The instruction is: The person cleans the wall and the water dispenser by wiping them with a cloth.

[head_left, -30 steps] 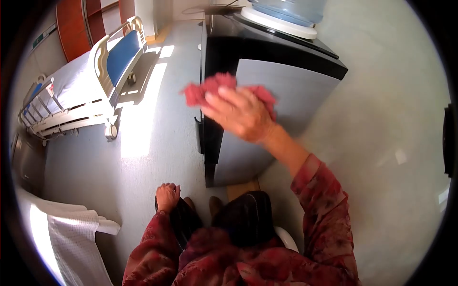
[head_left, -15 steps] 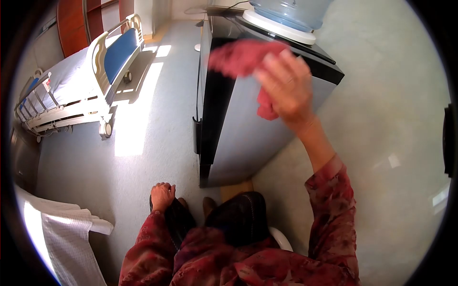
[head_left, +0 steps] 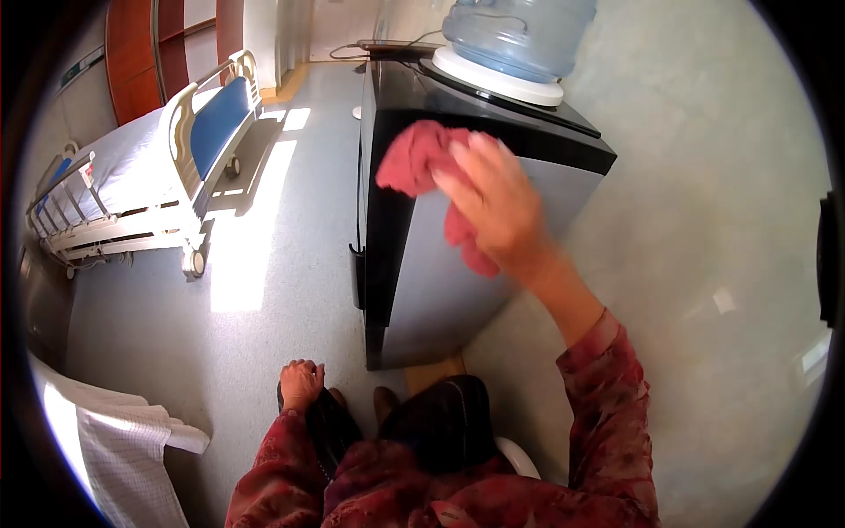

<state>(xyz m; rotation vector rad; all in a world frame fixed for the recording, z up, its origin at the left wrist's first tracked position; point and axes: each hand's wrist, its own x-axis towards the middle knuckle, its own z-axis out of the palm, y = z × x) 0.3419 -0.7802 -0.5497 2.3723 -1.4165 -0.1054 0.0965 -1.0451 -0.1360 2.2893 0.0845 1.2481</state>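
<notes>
My right hand (head_left: 506, 207) is closed on a crumpled red cloth (head_left: 414, 158), pressed against the side of a black and silver water dispenser (head_left: 466, 255). One part of the cloth spreads over the black strip near the dispenser's upper edge, while another hangs below my fingers. A blue water bottle (head_left: 519, 35) stands on the white collar on top. Lower down, my left hand (head_left: 302, 384) rests on my knee with its fingers bent over it, holding nothing that I can see.
At the left stands a hospital bed (head_left: 132, 167) with a blue end panel and wheels. White fabric (head_left: 123, 440) hangs at the lower left. A pale wall (head_left: 704, 220) runs along the right. Cables (head_left: 348, 53) lie behind the dispenser.
My right hand has moved the cloth down and slightly left along the dispenser's side. The view has tilted up a little, showing more of the bottle. My left hand stays on the knee.
</notes>
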